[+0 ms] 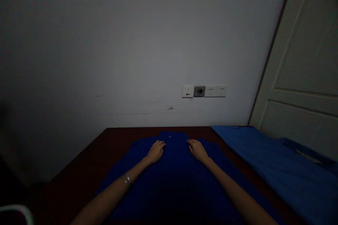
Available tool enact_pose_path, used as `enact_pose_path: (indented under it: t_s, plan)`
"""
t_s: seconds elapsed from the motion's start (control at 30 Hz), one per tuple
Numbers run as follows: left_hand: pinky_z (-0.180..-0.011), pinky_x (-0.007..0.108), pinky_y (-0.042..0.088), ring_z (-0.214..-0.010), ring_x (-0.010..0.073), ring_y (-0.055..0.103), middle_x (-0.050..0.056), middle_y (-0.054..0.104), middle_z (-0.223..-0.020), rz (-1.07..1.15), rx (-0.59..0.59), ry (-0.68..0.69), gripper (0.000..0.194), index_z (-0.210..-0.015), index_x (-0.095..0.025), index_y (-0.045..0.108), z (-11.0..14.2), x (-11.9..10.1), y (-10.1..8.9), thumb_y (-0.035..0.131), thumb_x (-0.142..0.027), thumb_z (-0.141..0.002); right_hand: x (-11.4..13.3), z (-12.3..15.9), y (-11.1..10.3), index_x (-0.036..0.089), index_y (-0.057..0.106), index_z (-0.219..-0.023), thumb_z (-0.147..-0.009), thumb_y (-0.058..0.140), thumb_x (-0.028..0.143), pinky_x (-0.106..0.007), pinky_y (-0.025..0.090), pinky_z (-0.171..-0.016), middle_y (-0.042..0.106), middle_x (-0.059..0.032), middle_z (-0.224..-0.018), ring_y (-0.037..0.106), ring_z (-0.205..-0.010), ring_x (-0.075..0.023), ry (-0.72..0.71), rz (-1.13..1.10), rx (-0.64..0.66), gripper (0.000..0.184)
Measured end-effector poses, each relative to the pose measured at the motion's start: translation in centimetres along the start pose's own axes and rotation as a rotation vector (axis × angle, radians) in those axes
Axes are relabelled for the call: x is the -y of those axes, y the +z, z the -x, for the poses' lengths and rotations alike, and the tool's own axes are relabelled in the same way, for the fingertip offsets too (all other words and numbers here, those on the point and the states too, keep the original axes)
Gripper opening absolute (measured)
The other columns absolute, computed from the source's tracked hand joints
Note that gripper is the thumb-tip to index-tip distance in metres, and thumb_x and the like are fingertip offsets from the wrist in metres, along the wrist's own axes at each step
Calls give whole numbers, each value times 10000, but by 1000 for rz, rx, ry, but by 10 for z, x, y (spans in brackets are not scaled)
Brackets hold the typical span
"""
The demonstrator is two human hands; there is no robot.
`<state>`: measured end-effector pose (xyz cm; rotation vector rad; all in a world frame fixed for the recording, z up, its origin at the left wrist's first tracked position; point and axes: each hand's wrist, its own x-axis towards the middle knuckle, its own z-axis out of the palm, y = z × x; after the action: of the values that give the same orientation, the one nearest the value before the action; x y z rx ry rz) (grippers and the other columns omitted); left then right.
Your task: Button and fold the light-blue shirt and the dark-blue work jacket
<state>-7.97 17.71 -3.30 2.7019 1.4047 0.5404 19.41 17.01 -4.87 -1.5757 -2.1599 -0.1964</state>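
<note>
A deep-blue garment (173,168) lies spread out on the dark reddish-brown table, its collar end toward the wall and a small pale tag (170,136) near the top middle. My left hand (156,150) rests on the cloth left of the tag, palm down, fingers slightly bent and pointing inward. On the other side, my right hand (197,149) lies on the cloth the same way, thumb apart from the fingers. Neither hand shows cloth pinched in it. Thin bracelets (126,179) circle my left wrist. Deep shadow hides the near part of the garment.
A lighter blue cloth (253,151) covers the right side of the table (97,147), with a dark blue flat object (308,153) on it. Behind stands a pale wall with a row of sockets (204,91). A panelled door (303,77) borders the right. A white curved edge (19,208) shows at lower left.
</note>
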Motion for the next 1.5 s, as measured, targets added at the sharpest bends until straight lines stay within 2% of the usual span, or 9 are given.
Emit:
enact_pose_path:
  t_s: [0.33,0.53,0.7,0.8,0.9,1.03,1.2,1.37,1.5]
  plan:
    - [-1024,364,327,-1167,203,438,95,528,-1252,35,-28,6,414,-1175,-134,543,0,2,4,413,-71,-787,-2,-1,4,136,599,-1144,-800,429,116,-360,354,-995,602,-109,-1176,507,-1139,-218,-13,10,-23,384]
    - [-1056,382,306,-1228,189,414,110,480,-1311,168,-55,-29,416,-1253,-139,456,10,21,-6,371,-150,-846,-14,14,-22,122,584,-1160,-834,415,181,-388,344,-1005,582,-121,-1197,478,-1161,-229,-38,38,-73,371]
    - [-1072,370,277,-1263,220,368,139,421,-1354,38,-8,-91,435,-1268,-123,433,51,40,-52,379,-283,-867,-38,51,-70,102,584,-1154,-834,403,209,-391,341,-1003,558,-146,-1219,473,-1160,-246,28,112,-14,382]
    - [-1036,383,315,-1222,242,403,151,459,-1295,-119,19,-169,442,-1245,-105,444,85,46,-81,382,-305,-855,-49,81,-94,98,558,-1177,-854,377,244,-376,383,-958,558,-154,-1208,507,-1120,-247,92,155,58,399]
    - [-862,365,450,-1090,252,512,154,503,-1186,-263,93,-332,407,-1177,-120,488,118,49,-104,346,-328,-857,-56,110,-109,103,494,-1235,-880,337,312,-388,455,-830,579,-165,-1152,578,-1005,-266,236,225,151,442]
    - [-734,385,474,-897,268,609,165,552,-1104,-417,209,-474,427,-1101,-125,538,156,50,-124,279,-380,-877,-63,139,-117,117,450,-1249,-904,287,392,-406,470,-721,613,-178,-1059,636,-866,-281,414,314,223,471]
    - [-715,446,465,-876,329,627,180,654,-917,-410,249,-600,530,-1019,-101,577,189,44,-135,216,-463,-881,-56,159,-122,151,494,-1156,-916,260,410,-386,470,-643,673,-138,-851,660,-776,-284,422,323,264,424]
    - [-746,458,465,-897,333,628,168,666,-950,-311,256,-613,549,-961,-124,618,210,38,-130,219,-489,-866,-41,168,-126,164,532,-1086,-915,281,365,-329,472,-590,668,-145,-904,663,-754,-262,357,401,193,364]
    - [-771,425,473,-959,310,615,151,661,-1017,-178,249,-634,570,-996,-144,632,216,47,-122,222,-513,-851,-39,173,-125,151,515,-1115,-913,297,228,-304,473,-606,681,-138,-839,667,-751,-241,321,424,273,308]
